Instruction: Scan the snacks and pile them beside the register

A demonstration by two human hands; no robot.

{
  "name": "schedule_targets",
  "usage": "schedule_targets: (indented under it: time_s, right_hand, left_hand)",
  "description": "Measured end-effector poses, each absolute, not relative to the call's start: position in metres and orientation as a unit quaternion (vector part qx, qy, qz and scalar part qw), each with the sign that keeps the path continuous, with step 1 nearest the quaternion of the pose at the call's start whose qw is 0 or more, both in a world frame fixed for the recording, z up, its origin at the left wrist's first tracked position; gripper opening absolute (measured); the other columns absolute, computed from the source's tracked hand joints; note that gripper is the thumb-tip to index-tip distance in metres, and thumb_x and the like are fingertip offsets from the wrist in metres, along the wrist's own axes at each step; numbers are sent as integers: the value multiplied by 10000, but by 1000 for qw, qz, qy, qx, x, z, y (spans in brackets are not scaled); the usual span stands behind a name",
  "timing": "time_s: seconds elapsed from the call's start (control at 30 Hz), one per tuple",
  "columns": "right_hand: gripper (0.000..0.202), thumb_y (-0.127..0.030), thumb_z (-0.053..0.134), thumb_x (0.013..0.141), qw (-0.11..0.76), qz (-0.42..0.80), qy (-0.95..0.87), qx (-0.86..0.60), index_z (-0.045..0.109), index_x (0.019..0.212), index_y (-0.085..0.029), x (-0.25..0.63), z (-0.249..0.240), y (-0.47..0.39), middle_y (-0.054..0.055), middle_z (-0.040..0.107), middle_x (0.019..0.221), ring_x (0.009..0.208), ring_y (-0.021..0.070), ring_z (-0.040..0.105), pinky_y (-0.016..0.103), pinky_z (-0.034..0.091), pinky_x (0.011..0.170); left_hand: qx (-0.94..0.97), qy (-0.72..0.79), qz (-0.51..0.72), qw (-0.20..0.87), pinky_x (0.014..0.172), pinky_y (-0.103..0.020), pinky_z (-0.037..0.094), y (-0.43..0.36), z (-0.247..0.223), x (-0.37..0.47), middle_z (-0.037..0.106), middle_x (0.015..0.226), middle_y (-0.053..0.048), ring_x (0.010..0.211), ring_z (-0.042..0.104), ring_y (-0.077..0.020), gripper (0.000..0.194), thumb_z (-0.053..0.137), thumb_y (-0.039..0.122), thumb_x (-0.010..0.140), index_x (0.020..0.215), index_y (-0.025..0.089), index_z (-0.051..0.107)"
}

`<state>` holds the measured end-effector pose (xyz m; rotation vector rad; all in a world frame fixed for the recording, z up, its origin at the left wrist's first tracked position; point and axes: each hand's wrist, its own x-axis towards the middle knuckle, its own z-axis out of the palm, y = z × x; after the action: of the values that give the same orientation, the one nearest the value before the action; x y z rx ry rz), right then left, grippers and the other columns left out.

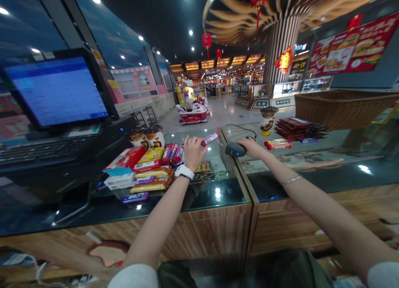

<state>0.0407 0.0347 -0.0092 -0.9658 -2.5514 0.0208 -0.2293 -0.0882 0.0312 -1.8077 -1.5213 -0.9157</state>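
My left hand (193, 152), with a white watch on its wrist, grips one end of a purple and red candy roll (211, 139) above the glass counter. Closed around the handle of a dark barcode scanner (235, 149) is my right hand (251, 147); the scanner's head points left, toward the roll. Just left of my left hand lie several purple candy rolls (173, 153). Beside them are stacked yellow packets (152, 173), a yellow box (151, 155) and red and blue boxes (124, 160).
A monitor (59, 88) and keyboard (46, 148) stand at left, near a phone (73, 201). Lidded cups (154, 137) stand behind the boxes. On the right are another cup (267, 121), dark red packets (293, 129), red and orange rolls (278, 144) and a wicker basket (343, 107).
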Motion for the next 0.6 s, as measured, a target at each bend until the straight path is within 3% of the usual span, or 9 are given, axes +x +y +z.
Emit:
schedule_targets:
  time_s: [0.47,0.6]
  right_hand:
    - [467,-25,507,767,182,5,-910,-372,650,1188,-168,42,-9,33,143,690,1198,1158,296,614,525,343,1063]
    - [562,17,487,737,187,14,-913,-361,631,1240,-188,44,-11,35,140,668,1261,1206,285,588,540,346,1066]
  left_hand:
    - [-705,-535,-360,295,1148,-461,344,-90,31,-222,658,915,-19,964,630,-205,191,662,276,879,1067,237,663]
    - [-709,-523,-365,300,1143,-465,351,-91,31,-220,659,919,-24,964,631,-208,201,665,274,879,1075,234,664]
